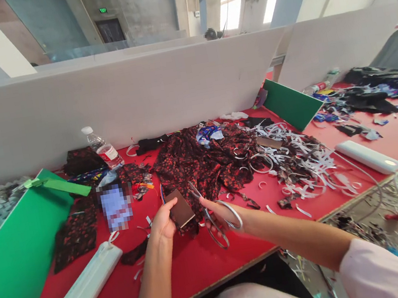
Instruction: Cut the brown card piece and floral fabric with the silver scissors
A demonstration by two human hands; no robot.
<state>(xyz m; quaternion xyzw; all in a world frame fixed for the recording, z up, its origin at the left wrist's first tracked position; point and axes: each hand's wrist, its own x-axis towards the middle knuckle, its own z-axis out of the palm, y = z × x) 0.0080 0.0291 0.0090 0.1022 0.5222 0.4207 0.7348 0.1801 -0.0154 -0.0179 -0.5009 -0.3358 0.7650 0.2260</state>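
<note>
My left hand [163, 223] grips a flat brown rectangular piece [181, 208] with a pale lower edge, its thumb lying on top. Dark fabric with a red floral print [176, 163] lies heaped just beyond, and some of it shows around the brown piece. In my right hand [218, 216] is a pair of scissors [217, 231], one finger loop around the hand and the blades pointing up and left, close to the brown piece. Whether the blades touch the fabric I cannot tell.
Cut fabric scraps and white strips [299, 157] pile up at the right. Green dividers [24, 269] stand on both sides of the red table [235, 254]. A plastic bottle [106, 152], a blurred phone-like object [116, 207] and white elongated devices [87, 289] also lie about.
</note>
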